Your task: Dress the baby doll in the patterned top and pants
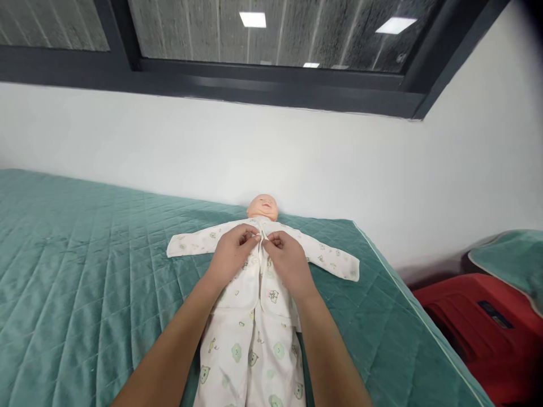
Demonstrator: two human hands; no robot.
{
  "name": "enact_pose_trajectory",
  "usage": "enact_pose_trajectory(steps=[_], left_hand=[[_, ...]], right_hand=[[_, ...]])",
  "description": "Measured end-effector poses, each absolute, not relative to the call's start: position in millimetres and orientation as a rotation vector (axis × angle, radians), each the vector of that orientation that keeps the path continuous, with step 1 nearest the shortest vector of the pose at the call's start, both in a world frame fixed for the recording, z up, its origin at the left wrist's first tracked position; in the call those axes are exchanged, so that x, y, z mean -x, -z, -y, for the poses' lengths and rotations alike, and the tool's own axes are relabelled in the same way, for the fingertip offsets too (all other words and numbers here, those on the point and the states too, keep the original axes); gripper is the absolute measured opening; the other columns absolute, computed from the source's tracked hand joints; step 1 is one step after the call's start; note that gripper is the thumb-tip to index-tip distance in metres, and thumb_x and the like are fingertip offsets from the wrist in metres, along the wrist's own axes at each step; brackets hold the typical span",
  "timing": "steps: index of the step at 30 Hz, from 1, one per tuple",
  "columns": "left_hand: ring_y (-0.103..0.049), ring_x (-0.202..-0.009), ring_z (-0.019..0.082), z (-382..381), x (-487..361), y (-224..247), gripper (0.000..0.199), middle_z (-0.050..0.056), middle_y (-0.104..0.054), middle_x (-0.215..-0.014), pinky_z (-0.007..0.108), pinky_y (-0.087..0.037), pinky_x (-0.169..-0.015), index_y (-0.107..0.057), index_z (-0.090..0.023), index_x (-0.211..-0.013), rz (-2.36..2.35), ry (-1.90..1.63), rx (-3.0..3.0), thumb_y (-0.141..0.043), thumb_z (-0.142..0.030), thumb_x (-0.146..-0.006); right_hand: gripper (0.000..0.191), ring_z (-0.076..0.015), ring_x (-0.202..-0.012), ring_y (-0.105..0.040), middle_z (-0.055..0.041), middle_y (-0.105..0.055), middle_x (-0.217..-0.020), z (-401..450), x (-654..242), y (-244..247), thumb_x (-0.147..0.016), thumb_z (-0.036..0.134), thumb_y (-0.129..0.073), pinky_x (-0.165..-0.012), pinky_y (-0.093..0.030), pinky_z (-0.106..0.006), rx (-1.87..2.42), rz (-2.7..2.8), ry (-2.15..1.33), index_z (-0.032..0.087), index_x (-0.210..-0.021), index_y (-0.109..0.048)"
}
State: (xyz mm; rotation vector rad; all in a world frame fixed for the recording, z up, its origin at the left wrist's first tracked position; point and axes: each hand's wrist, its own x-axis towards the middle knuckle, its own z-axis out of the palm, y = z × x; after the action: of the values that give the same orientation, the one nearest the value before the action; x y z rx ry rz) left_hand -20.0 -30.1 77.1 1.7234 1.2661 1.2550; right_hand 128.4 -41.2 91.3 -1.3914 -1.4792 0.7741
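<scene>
A baby doll (pixel 263 207) lies on its back with its head toward the wall. It wears a white printed jacket (pixel 237 291) with both sleeves spread wide, and matching printed trousers (pixel 267 356). At the chest, my left hand (pixel 237 251) pinches one front edge of the jacket near the neckline. Opposite it, my right hand (pixel 286 257) pinches the other front edge, fingers bent and close to the left ones. Below my hands the two front edges run down side by side with a narrow gap. Any fastener between the fingertips is too small to make out.
A green quilted cover (pixel 106 271) lies under the doll, its piped edge on the right. Beyond stands a white wall (pixel 190 147) with a dark window frame (pixel 254 85) above. At right is a red plastic stool (pixel 479 322) with green fabric (pixel 513 260) on it.
</scene>
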Motion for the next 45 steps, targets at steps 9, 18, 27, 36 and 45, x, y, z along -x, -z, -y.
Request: enact_pose_trajectory(steps=[9, 18, 27, 36, 45], left_hand=[[-0.051, -0.070, 0.013, 29.1, 18.3, -82.1, 0.015, -0.001, -0.056, -0.074, 0.026, -0.039, -0.067, -0.069, -0.022, -0.085, -1.300, -1.240, -1.747, -0.057, -0.030, -0.084], [-0.046, -0.061, 0.010, 25.2, 23.5, -76.7, 0.016, -0.002, -0.062, -0.073, 0.023, -0.035, -0.057, -0.070, -0.020, -0.083, -1.164, -1.282, -1.463, -0.061, -0.033, -0.081], [-0.042, -0.055, 0.008, 20.7, 23.8, -80.7, 0.021, -0.002, -0.057, -0.064, 0.022, -0.031, -0.052, -0.068, -0.017, -0.076, -1.036, -1.261, -1.359, -0.071, -0.038, -0.073], [-0.045, -0.055, 0.008, 15.6, 27.7, -96.5, 0.013, -0.001, -0.059, -0.064, 0.023, -0.034, -0.052, -0.065, -0.016, -0.070, -1.000, -1.152, -1.457, -0.067, -0.028, -0.073], [-0.054, -0.064, 0.011, 15.3, 28.0, -96.0, 0.010, 0.000, -0.060, -0.073, 0.023, -0.041, -0.058, -0.060, -0.017, -0.079, -0.911, -1.144, -1.451, -0.065, -0.024, -0.073]], right_hand=[[0.021, -0.0164, -0.072, -0.057, 0.0002, -0.065, -0.078, 35.8, -123.1, -88.7, -0.078, 0.042, -0.067, -0.067, -0.044, -0.028, 1.221, 1.352, -0.889, 0.021, -0.084, -0.065], [0.029, -0.0151, -0.073, -0.055, 0.0000, -0.062, -0.081, 38.5, -124.5, -84.6, -0.078, 0.046, -0.069, -0.066, -0.044, -0.027, 1.243, 1.434, -0.901, 0.021, -0.093, -0.066], [0.026, -0.0137, -0.072, -0.054, 0.0011, -0.060, -0.081, 38.1, -128.6, -84.0, -0.076, 0.038, -0.071, -0.066, -0.044, -0.026, 1.172, 1.451, -0.967, 0.021, -0.094, -0.064], [0.031, -0.0129, -0.071, -0.054, 0.0034, -0.058, -0.078, 36.3, -128.7, -83.5, -0.076, 0.036, -0.072, -0.066, -0.043, -0.027, 1.192, 1.454, -0.996, 0.022, -0.100, -0.057], [0.042, -0.0150, -0.069, -0.057, 0.0028, -0.063, -0.079, 42.7, -119.8, -91.6, -0.075, 0.034, -0.069, -0.063, -0.044, -0.029, 1.392, 1.580, -0.837, 0.024, -0.114, -0.058]])
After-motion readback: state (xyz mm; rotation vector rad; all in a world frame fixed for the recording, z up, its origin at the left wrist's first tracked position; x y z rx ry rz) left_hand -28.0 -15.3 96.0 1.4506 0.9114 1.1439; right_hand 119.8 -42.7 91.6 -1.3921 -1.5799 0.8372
